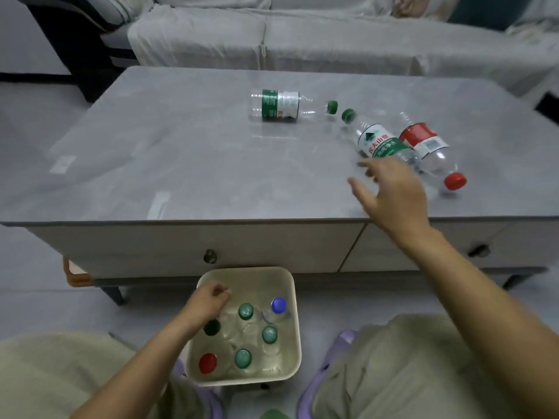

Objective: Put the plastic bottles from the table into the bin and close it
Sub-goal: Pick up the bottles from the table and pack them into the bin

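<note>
Three clear plastic bottles lie on the grey table (181,152): a green-capped one (284,104) at the far middle, a second green-capped one (378,140) to its right, and a red-capped one (429,152) beside that. My right hand (390,192) reaches over the table with fingers spread, just short of the second green-capped bottle, holding nothing. The beige bin (295,343) stands on the floor in front of the table, lid off, with several capped bottles upright inside. My left hand (208,300) hovers over the bin's left rear corner, fingers curled, nothing visible in it.
A light grey sofa (332,37) runs behind the table. The table front has drawers with round knobs (210,256). My knees in beige trousers and purple slippers (320,385) flank the bin. No bin lid is in view.
</note>
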Available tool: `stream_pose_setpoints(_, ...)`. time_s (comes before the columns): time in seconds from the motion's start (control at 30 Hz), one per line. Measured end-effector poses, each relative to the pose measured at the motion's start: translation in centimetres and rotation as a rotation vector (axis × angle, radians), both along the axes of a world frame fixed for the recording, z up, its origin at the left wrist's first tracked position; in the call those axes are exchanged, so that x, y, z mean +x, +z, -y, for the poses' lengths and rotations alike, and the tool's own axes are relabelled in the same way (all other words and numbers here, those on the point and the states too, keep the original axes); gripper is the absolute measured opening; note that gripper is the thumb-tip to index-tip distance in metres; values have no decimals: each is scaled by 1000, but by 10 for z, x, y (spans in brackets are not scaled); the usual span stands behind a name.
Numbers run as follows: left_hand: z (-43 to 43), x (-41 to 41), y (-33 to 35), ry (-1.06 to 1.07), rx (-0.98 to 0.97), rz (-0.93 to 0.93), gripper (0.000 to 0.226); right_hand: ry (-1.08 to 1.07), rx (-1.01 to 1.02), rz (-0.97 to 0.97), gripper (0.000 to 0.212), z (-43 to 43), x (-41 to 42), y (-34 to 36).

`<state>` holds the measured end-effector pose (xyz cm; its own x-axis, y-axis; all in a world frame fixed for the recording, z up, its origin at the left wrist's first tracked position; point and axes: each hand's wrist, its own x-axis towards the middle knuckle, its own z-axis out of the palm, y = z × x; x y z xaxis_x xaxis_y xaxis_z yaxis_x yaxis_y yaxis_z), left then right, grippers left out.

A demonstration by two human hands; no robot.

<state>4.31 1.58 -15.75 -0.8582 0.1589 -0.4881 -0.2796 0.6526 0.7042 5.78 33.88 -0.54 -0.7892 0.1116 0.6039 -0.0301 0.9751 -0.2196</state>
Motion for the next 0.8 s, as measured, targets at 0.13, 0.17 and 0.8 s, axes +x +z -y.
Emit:
stream_pose_setpoints(0.13,-38,-3,62,-97,127,-185,15,-425,-115,187,74,-74,-33,37)
stream_pose_setpoints(0.17,-51,-7,77,-106,186,-219,12,-461,-113,262,81,-83,-38,34)
stream_pose_setpoints(0.8,-153,-86,224,284,993,-195,38,288,-574,509,70,-6,9,21)
